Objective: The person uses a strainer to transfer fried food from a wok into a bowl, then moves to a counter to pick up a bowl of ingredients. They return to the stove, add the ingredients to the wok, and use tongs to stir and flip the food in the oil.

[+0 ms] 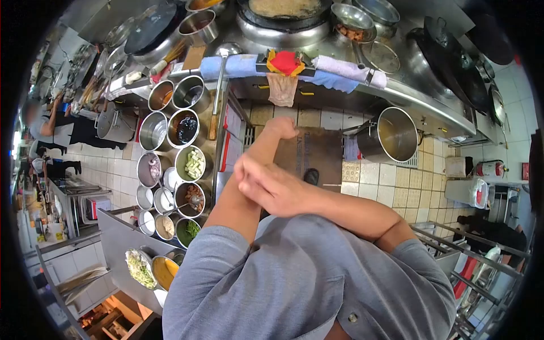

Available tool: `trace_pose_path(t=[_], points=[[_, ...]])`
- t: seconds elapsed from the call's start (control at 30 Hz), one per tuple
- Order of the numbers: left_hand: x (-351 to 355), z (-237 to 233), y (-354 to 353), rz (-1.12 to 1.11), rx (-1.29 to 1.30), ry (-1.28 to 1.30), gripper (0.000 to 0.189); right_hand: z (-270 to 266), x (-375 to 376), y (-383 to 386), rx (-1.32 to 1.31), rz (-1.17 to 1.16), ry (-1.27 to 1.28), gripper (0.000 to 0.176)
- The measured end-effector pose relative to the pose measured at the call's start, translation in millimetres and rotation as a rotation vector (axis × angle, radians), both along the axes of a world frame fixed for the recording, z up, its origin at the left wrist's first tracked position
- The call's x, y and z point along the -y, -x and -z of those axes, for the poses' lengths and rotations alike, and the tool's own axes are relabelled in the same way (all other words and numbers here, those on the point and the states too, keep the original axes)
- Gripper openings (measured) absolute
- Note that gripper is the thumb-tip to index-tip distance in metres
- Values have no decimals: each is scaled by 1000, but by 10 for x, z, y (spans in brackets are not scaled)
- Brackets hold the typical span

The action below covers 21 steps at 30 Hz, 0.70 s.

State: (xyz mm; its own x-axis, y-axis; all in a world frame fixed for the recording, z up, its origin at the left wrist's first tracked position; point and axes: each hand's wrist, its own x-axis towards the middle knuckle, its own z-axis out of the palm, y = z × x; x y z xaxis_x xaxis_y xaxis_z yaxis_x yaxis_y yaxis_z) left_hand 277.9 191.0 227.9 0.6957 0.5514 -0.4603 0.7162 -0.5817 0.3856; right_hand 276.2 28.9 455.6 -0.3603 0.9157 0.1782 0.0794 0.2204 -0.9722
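My left hand (281,128) is held out over the floor mat, below the stove edge. Its fingers are curled in and I see nothing in them. Across my left forearm (231,207) lies my right hand (271,190), fingers bent and pressed together against the skin, holding no object. To the left stand metal pots: one with dark sauce (186,129), one with cut pale green vegetables (194,162) and one with brown diced pieces and a spoon (191,198). A long-handled ladle (219,93) leans between the pots and the stove.
A large pot of cloudy liquid (396,135) stands at the right. Folded towels (229,66) and a red cloth (285,62) line the stove edge. A wok (283,10) sits behind them. A person (59,127) stands far left. The floor mat (323,153) lies below my hands.
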Motion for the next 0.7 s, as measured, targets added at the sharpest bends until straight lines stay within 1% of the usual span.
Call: trace_pose_path(t=[0.03, 0.1, 0.13, 0.17, 0.2, 0.23, 0.27, 0.3, 0.33, 0.37, 0.4, 0.47, 0.53, 0.57, 0.63, 0.67, 0.7], points=[[-65, 46, -30, -15, -52, 45, 39, -7, -11, -30, -9, 1, 19, 28], [-234, 105, -94, -29, -106, 83, 39, -5, -97, -189, -421, -351, 537, 44], [-313, 142, -128, -22, -40, 74, 38, 244, -156, -275, -651, -502, 697, 53], [-368, 167, -152, -15, 27, 67, 38, 425, -202, -409, -744, -563, 678, 38], [-439, 129, -183, -17, 27, 64, 38, 568, -216, -558, -643, -500, 668, 34], [-499, 31, -207, -22, 196, 28, 35, 751, -229, -698, -478, -397, 751, 30], [-553, -71, -225, -28, 366, -11, 33, 1116, -219, -837, -401, -300, 801, 27], [-613, -187, -252, -34, 370, -18, 33, 1393, -168, -961, -87, -61, 726, 29], [-683, -327, -293, -21, 424, -80, 31, 2120, -58, -1183, 418, 153, 217, 29], [-764, -481, -330, -8, 480, -147, 30, 2349, 43, -1370, 428, 255, 520, 29], [-833, -675, -355, -13, 491, -161, 30, 2500, 158, -1526, 432, 356, 822, 30], [-931, -995, -378, -64, 555, -209, 31, 2867, 449, -1755, 16, 646, 1036, 28], [-1070, -1031, -389, -30, 602, -250, 31, 3156, 672, -1926, -10, 848, 1156, 27], [-1101, -1024, -447, 6, 647, -268, 31, 3187, 730, -1969, 16, 879, 1224, 26], [-1105, -999, -432, 113, 574, -251, 30, 3278, 777, -2072, -120, 921, 1239, 26], [-1069, -816, -417, 147, 665, -299, 27, 3240, 749, -2121, -248, 954, 1196, 27], [-1024, -606, -351, 231, 742, -408, 26, 3203, 655, -2165, -377, 979, 1145, 29]])
